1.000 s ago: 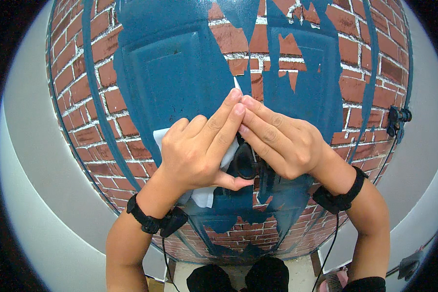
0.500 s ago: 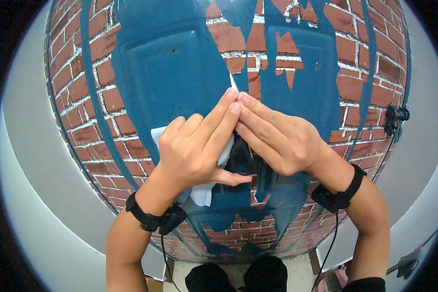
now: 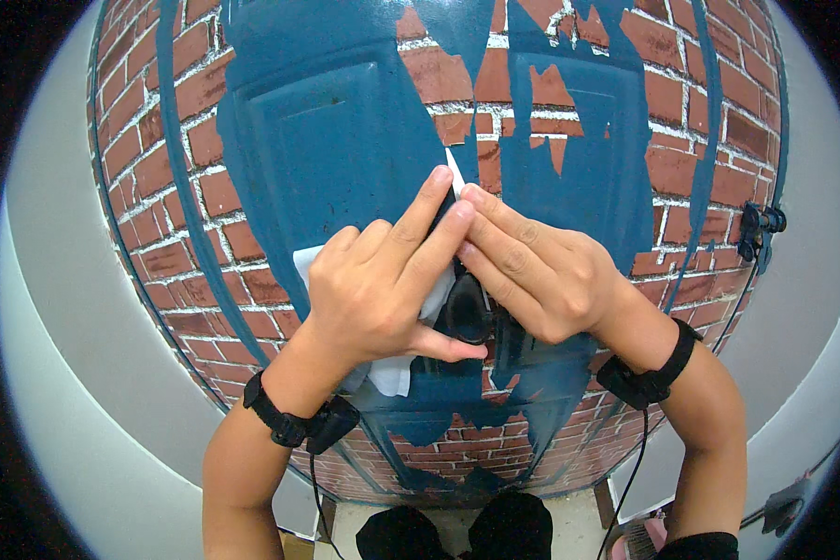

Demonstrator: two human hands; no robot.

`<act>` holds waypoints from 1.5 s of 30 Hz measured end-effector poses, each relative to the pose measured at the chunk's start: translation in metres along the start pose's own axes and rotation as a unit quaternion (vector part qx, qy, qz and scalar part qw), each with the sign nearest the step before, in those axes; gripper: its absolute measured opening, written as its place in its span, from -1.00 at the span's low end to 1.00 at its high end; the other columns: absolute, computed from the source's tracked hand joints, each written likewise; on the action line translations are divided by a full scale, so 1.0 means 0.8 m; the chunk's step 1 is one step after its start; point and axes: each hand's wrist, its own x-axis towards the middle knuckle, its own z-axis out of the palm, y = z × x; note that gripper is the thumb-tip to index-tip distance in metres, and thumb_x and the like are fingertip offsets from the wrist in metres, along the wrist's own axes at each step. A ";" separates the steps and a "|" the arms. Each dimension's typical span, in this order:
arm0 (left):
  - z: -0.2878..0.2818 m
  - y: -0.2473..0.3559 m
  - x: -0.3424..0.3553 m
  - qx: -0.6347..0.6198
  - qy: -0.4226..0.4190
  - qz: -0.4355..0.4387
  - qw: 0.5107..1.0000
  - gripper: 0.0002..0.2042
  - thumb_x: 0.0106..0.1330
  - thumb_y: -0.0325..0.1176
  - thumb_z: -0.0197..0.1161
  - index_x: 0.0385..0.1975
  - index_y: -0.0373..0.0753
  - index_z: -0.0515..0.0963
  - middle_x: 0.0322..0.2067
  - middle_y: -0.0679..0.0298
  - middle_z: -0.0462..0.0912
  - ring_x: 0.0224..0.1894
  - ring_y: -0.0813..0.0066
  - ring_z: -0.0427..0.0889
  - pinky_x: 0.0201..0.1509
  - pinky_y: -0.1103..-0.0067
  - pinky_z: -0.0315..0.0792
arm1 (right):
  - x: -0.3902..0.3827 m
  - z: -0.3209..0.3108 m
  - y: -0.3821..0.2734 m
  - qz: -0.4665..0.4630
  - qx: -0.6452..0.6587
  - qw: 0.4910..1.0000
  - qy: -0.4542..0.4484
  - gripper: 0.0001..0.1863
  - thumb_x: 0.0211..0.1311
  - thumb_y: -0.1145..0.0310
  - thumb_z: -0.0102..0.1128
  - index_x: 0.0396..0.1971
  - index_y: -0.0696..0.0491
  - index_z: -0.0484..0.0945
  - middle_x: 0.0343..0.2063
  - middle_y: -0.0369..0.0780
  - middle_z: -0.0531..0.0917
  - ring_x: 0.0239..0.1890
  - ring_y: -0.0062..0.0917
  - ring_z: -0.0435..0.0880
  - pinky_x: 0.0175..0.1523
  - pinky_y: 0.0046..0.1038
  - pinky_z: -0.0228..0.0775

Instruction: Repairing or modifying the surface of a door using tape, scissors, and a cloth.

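A blue panelled surface (image 3: 345,149) stands before me, with jagged patches of brick pattern (image 3: 439,73) showing in it. At the middle, a narrow white pointed sliver (image 3: 455,173) sticks up from the fingertips of my right hand (image 3: 555,280), whose thumb is hidden. My left hand (image 3: 373,299) has its index and middle fingers stretched out close to the sliver, and its thumb apart from them. Behind the left hand is a pale sheet (image 3: 389,375); whether the hand grips it is hidden. Between the two hands shows a black rounded object (image 3: 467,308).
Brick-patterned strips (image 3: 205,140) run down both sides of the blue. A black fixture (image 3: 761,229) sits at the right edge. Thin cables (image 3: 640,467) hang from black wristbands (image 3: 649,373). Below are my dark-clothed legs (image 3: 509,527) and a pink object (image 3: 644,539) on the floor.
The left fingertips have slid slightly down and right, and the index finger is now a bit apart from the right fingertips. More of the white sliver shows.
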 end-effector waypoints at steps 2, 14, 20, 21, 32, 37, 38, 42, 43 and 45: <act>-0.003 0.001 0.002 0.006 -0.012 0.005 1.000 0.07 -0.23 0.49 0.34 0.14 -0.40 0.50 0.17 -0.17 0.52 -0.53 0.38 0.52 -0.45 0.57 0.38 | 0.001 -0.001 0.000 0.004 0.005 1.000 -0.002 -0.58 -0.12 0.44 0.13 -0.21 0.34 0.65 -0.05 0.07 0.65 0.12 -0.10 0.63 0.19 -0.31 0.54; 0.001 0.000 0.000 0.017 -0.008 0.004 1.000 0.02 -0.13 0.47 0.29 0.13 -0.39 0.52 0.18 -0.15 0.52 -0.55 0.40 0.49 -0.46 0.57 0.37 | 0.002 0.000 0.001 0.008 0.007 1.000 -0.001 -0.58 -0.15 0.45 0.13 -0.23 0.34 0.65 -0.07 0.06 0.65 0.11 -0.10 0.64 0.15 -0.33 0.56; 0.001 0.000 0.000 0.027 -0.013 0.010 0.999 0.00 -0.11 0.46 0.28 0.13 -0.39 0.53 0.17 -0.13 0.53 -0.55 0.40 0.49 -0.47 0.58 0.36 | 0.002 -0.001 0.000 0.010 0.011 1.000 -0.003 -0.59 -0.17 0.45 0.13 -0.25 0.34 0.65 -0.08 0.07 0.66 0.09 -0.10 0.65 0.13 -0.33 0.57; 0.002 -0.001 -0.001 0.030 -0.010 0.010 0.999 0.00 -0.10 0.46 0.27 0.13 -0.39 0.53 0.17 -0.13 0.53 -0.55 0.40 0.49 -0.47 0.58 0.36 | 0.002 0.001 -0.001 0.013 0.010 1.000 0.000 -0.59 -0.17 0.45 0.13 -0.25 0.34 0.65 -0.08 0.07 0.66 0.10 -0.10 0.65 0.13 -0.33 0.57; 0.002 0.001 0.001 0.027 -0.010 0.012 1.000 0.00 -0.08 0.47 0.26 0.14 -0.39 0.52 0.17 -0.15 0.53 -0.56 0.40 0.48 -0.48 0.57 0.36 | 0.000 0.000 0.000 0.011 0.010 1.000 0.002 -0.58 -0.17 0.44 0.12 -0.24 0.34 0.65 -0.07 0.07 0.65 0.10 -0.10 0.65 0.14 -0.33 0.57; 0.005 0.000 0.000 0.031 0.004 0.010 0.999 0.00 -0.10 0.47 0.26 0.13 -0.39 0.53 0.17 -0.15 0.53 -0.57 0.40 0.47 -0.48 0.57 0.35 | 0.001 0.003 0.000 0.015 0.010 1.000 0.009 -0.58 -0.18 0.44 0.12 -0.25 0.34 0.65 -0.06 0.07 0.65 0.10 -0.10 0.65 0.14 -0.32 0.56; 0.005 0.000 0.000 0.028 0.005 0.008 1.000 0.00 -0.10 0.47 0.26 0.13 -0.38 0.53 0.17 -0.14 0.53 -0.57 0.40 0.47 -0.49 0.57 0.35 | 0.001 0.004 0.000 0.015 0.012 1.000 0.011 -0.58 -0.18 0.44 0.12 -0.25 0.34 0.65 -0.07 0.07 0.65 0.10 -0.10 0.65 0.14 -0.31 0.56; 0.000 0.000 0.000 0.032 -0.015 0.013 0.999 0.00 -0.12 0.47 0.27 0.13 -0.37 0.53 0.17 -0.14 0.53 -0.57 0.40 0.46 -0.49 0.57 0.34 | 0.000 0.001 0.000 0.003 0.012 1.000 0.007 -0.59 -0.17 0.44 0.13 -0.26 0.35 0.65 -0.08 0.07 0.65 0.10 -0.09 0.64 0.14 -0.31 0.57; 0.001 -0.001 0.000 0.033 -0.015 0.015 0.999 0.00 -0.12 0.47 0.27 0.13 -0.37 0.53 0.17 -0.14 0.53 -0.57 0.40 0.46 -0.49 0.57 0.34 | 0.000 0.002 0.000 0.003 0.012 1.000 0.009 -0.59 -0.17 0.44 0.13 -0.26 0.35 0.65 -0.08 0.07 0.65 0.10 -0.09 0.64 0.14 -0.31 0.57; 0.002 0.001 0.000 0.023 -0.007 0.013 1.000 -0.01 -0.11 0.47 0.28 0.13 -0.36 0.53 0.16 -0.14 0.54 -0.57 0.40 0.46 -0.49 0.58 0.34 | -0.001 0.001 -0.001 0.008 0.012 1.000 0.007 -0.59 -0.17 0.44 0.13 -0.26 0.34 0.65 -0.08 0.07 0.65 0.10 -0.09 0.64 0.13 -0.31 0.57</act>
